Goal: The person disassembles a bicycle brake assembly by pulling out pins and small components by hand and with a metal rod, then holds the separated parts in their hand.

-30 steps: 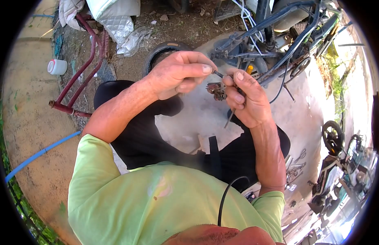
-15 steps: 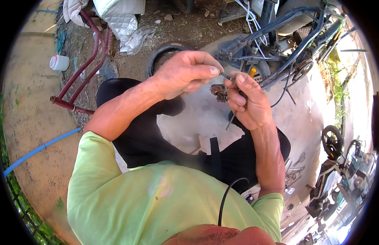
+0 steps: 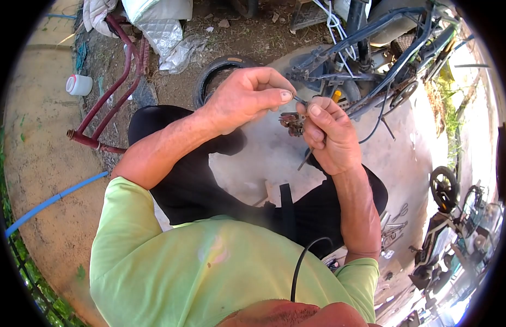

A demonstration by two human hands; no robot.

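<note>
In front of my knees, both hands meet over a small dark, thin piece [image 3: 300,101]. My left hand [image 3: 239,101] is closed, with thumb and forefinger pinching one end of it. My right hand [image 3: 332,133] is closed too, its thumb and forefinger at the other end. A brownish, rusty-looking metal part [image 3: 291,123] shows beside the right fingers; how it is held is hidden. Out from under the right hand sticks a thin grey rod [image 3: 304,158], pointing down and left. The parts are too small to name exactly.
A motorcycle frame [image 3: 367,79] stands at upper right, with a tire [image 3: 201,82] on the ground ahead. To the left lie a dark red metal frame [image 3: 134,82], a white jar [image 3: 79,84] and a blue pipe [image 3: 56,196]. Hand tools [image 3: 394,226] lie at right.
My right hand has turned slightly, and the lower end of the thin rod has swung a little to the left. My left hand has barely moved.
</note>
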